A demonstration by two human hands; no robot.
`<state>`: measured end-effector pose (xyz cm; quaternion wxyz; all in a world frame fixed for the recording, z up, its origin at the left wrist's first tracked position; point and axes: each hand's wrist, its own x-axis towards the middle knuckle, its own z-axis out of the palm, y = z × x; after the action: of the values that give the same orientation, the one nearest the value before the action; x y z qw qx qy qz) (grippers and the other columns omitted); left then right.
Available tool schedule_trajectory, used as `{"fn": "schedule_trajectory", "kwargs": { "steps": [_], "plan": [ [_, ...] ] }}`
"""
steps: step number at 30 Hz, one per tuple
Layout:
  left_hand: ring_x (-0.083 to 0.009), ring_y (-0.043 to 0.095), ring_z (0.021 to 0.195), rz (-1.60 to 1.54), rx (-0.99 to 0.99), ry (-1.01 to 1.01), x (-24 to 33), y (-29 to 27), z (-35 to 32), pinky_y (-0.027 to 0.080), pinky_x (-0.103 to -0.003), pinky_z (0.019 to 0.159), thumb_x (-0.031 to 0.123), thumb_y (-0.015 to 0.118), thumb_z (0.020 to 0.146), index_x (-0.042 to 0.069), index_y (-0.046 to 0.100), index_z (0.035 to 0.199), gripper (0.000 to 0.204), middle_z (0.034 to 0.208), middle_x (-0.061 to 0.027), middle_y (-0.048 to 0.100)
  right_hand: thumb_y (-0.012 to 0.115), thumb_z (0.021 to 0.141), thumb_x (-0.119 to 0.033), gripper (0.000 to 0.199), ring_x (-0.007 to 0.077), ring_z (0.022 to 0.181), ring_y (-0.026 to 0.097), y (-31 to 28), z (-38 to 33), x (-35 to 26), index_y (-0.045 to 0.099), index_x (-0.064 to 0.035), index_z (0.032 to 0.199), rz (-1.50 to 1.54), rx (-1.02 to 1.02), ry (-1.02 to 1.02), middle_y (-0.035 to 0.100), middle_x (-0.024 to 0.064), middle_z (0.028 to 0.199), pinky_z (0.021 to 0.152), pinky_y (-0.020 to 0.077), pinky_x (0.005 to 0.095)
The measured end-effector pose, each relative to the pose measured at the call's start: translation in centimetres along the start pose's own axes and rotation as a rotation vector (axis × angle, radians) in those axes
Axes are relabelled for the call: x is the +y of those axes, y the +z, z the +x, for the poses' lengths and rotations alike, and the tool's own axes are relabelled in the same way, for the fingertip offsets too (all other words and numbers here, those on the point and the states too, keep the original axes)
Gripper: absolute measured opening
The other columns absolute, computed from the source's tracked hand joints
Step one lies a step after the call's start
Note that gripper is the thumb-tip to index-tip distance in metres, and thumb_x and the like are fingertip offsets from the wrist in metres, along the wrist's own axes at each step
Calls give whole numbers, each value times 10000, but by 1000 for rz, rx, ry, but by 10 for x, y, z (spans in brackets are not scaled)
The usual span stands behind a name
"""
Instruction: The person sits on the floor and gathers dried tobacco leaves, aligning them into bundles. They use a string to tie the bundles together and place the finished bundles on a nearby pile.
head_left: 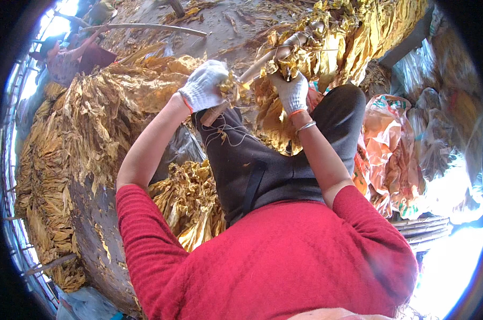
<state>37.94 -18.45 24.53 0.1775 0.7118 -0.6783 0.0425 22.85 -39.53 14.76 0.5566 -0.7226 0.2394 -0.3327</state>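
Bright daylight, warm cast. Glare blows out the lower right and the upper left rim to white. Soft, shallow shadows; centre reasonably sharp. Strong fisheye bend toward the rim, black corners around the circular view, edges smeared and hazy.

gloves white | leaves yellow-brown | sweater red | trousers dark grey
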Motion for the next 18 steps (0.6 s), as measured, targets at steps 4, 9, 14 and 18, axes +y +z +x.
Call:
{"fn": "schedule_trajectory", "kwargs": {
  "steps": [4, 9, 14, 18],
  "plan": [
    [-344, 645, 922, 41, 40, -76, -19, 9, -2, 522, -422, 855, 188, 784, 726, 137, 771, 1005, 284, 895, -117, 678, 833, 792, -122, 377, 124, 891, 673, -3, 2, 4, 691, -23, 1127, -117, 46, -110, 742, 44, 1005, 835, 547, 309],
    [-350, 653, 929, 54, 112, -147, -40, 26, -8, 529, -435, 842, 199, 769, 731, 129, 764, 990, 268, 911, -136, 703, 810, 809, -78, 375, 182, 976, 656, -63, -29, -27, 655, -31, 1147, 244, 335, -140, 694, 79, 1084, 923, 533, 343],
    [-360, 686, 961, 154, 97, -347, -32, 15, -19, 559, -426, 898, 329, 770, 767, 59, 721, 942, 326, 976, -176, 727, 709, 866, -41, 468, 232, 1053, 640, -189, -31, -96, 570, -57, 1313, 351, 583, -158, 636, 84, 1146, 989, 522, 395],
    [-345, 693, 934, 57, -2, -604, -38, -14, -29, 571, -449, 813, 354, 645, 884, 101, 725, 984, 284, 913, -148, 717, 712, 903, -180, 426, 314, 1156, 653, -269, -31, -228, 612, 32, 1259, 226, 866, -138, 661, 185, 1242, 978, 562, 415]
  ]
}}
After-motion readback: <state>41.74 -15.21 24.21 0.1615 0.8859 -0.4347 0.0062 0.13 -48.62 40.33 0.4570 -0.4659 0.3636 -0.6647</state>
